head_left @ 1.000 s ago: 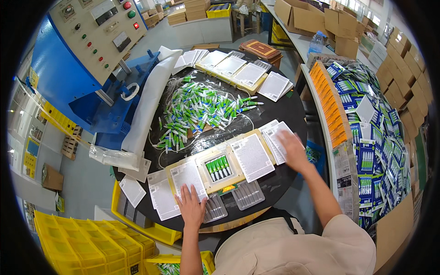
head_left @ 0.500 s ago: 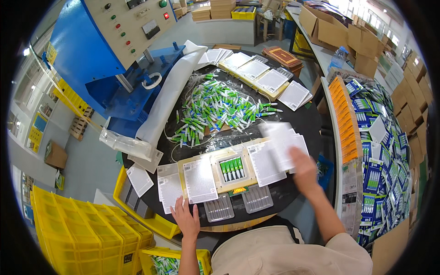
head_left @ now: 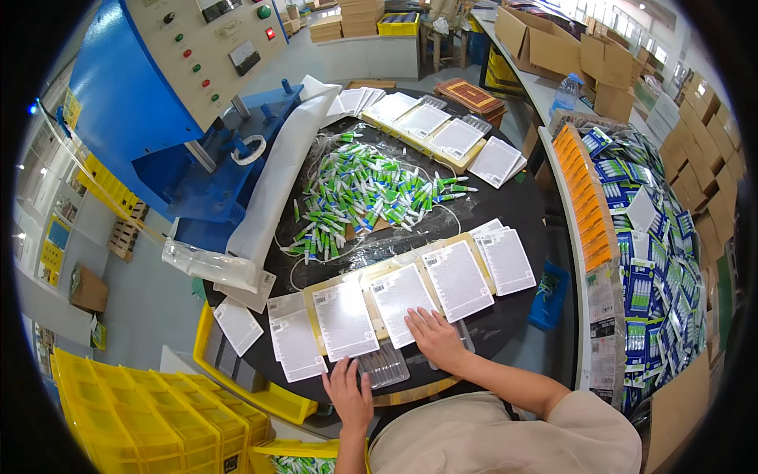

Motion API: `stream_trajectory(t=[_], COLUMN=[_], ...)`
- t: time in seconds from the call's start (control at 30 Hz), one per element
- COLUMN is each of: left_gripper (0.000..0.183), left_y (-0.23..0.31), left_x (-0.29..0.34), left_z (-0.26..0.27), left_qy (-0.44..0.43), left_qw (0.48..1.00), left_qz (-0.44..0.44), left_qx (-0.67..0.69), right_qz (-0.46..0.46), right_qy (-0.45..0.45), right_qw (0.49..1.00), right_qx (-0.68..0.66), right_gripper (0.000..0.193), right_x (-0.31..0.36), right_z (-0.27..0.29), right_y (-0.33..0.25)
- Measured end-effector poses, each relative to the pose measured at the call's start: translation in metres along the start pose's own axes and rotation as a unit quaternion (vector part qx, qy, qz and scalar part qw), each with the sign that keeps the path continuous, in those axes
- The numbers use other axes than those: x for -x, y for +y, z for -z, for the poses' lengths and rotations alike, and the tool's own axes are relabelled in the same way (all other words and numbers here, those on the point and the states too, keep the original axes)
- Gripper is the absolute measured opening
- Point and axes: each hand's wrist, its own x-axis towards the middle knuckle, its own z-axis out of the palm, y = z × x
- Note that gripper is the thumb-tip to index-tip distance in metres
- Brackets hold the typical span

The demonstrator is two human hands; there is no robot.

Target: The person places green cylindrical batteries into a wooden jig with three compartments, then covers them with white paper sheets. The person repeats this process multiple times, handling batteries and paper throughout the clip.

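Note:
Three white printed cards lie side by side on a long cream mould tray (head_left: 376, 314) at the near side of the round black table. My right hand (head_left: 439, 341) rests flat, fingers stretched out, on the lower right corner of the middle card (head_left: 399, 296). My left hand (head_left: 350, 396) is spread at the table's near edge, just below the left card (head_left: 344, 322), and holds nothing. Beside it, a clear plastic blister (head_left: 384, 366) sticks out from under the cards. More cards (head_left: 507, 261) lie stacked at the tray's right end, and others (head_left: 297, 344) at its left.
Behind the tray lies a heap of green-and-white tubes (head_left: 371, 189). A second mould tray with cards (head_left: 426, 125) stands farther back. The blue press (head_left: 130, 110) is at left, yellow crates (head_left: 150, 411) at lower left, and a bin of packed tubes (head_left: 651, 292) at right.
My right hand has come left and down from the right-hand stack. A card now covers the mould's middle opening, where green tubes showed. My left hand has shifted slightly down and right.

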Motion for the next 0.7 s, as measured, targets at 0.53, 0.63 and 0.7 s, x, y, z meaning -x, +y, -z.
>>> stream_trajectory(t=[0.53, 0.63, 0.7], left_gripper=[0.037, 0.043, 0.05], left_y=[0.045, 0.045, 0.039], left_x=[0.012, -0.008, -0.022], left_z=[-0.02, -0.029, -0.03], left_qy=[-0.022, -0.028, -0.034], left_qw=[0.999, 0.999, 0.997], left_qz=[-0.029, -0.034, -0.043], left_qx=[0.02, -0.005, -0.047], right_qz=[-0.021, -0.006, -0.031], right_qy=[-0.055, -0.147, -0.161], right_qw=[0.994, 0.984, 0.985], right_qx=[0.093, 0.104, -0.049], right_gripper=[0.051, 0.057, 0.064], right_x=[-0.022, -0.036, -0.039], right_z=[-0.015, 0.001, 0.018], right_y=[-0.016, -0.012, 0.005])
